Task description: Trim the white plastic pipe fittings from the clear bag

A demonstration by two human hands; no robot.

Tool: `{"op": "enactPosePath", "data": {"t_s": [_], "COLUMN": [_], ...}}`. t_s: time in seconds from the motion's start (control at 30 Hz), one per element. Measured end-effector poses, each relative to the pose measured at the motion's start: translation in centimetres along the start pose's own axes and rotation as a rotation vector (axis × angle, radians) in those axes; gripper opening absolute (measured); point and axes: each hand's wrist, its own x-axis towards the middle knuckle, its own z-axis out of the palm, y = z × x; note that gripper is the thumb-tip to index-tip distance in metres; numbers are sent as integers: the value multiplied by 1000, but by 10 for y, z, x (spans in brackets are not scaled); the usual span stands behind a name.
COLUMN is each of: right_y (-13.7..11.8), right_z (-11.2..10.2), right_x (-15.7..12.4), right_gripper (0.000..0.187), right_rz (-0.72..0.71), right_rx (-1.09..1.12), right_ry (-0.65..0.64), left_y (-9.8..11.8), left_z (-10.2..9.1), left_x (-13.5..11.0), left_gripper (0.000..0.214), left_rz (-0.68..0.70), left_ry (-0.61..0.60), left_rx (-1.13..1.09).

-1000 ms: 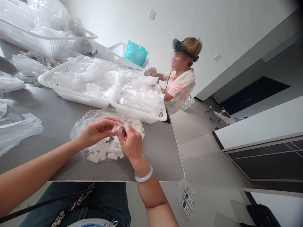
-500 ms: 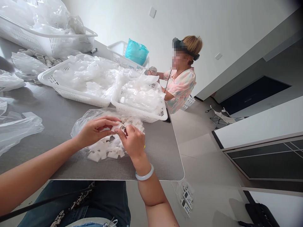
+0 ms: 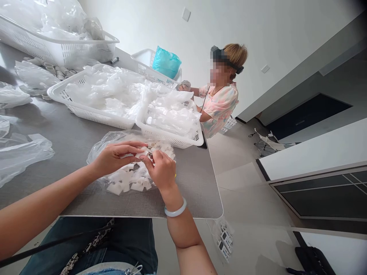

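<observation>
Above a clear plastic bag [image 3: 94, 149] of white plastic pipe fittings [image 3: 137, 186], my two hands meet. My left hand [image 3: 120, 156] is closed, its fingers and thumb holding one white pipe fitting [image 3: 140, 155]. Close against that fitting, my right hand [image 3: 162, 168] is closed in a pinch with the thumb pressed near its end. A small, thin object seems to be between the right fingers, too hidden to name. More short white fittings are heaped on the bag under and around both hands.
White baskets of clear bags [image 3: 100, 118] stand behind my hands. A turquoise bag [image 3: 166, 63] sits in a farther basket. Grey pipe fittings [image 3: 51, 69] lie at the left. Across the table, a person [image 3: 220, 99] works. The table's corner [image 3: 219, 214] is at my right.
The view has shifted very slightly. Both hands stay at the fitting, with only a tiny movement of the fingers.
</observation>
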Motion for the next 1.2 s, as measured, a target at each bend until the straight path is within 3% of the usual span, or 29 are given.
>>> {"op": "enactPosePath", "data": {"t_s": [0.17,0.63,0.9,1.2], "right_y": [0,1,4,3], "right_z": [-1,1,-8,3], "right_x": [0,1,3,-1], "right_gripper": [62,63,60,64], "right_rz": [-32,-9,12,-34], "right_rx": [9,14,134,50], "right_ry": [12,25,-118,-77], "left_y": [2,-5,-2,3], "left_z": [-1,3,1,3], "left_x": [1,0,2,1], "left_gripper": [19,22,22,33], "left_rz": [43,-3,-142,-257], "left_ry": [-12,-48,-126,-111], "left_rx": [-17,-147,-197,-143]}}
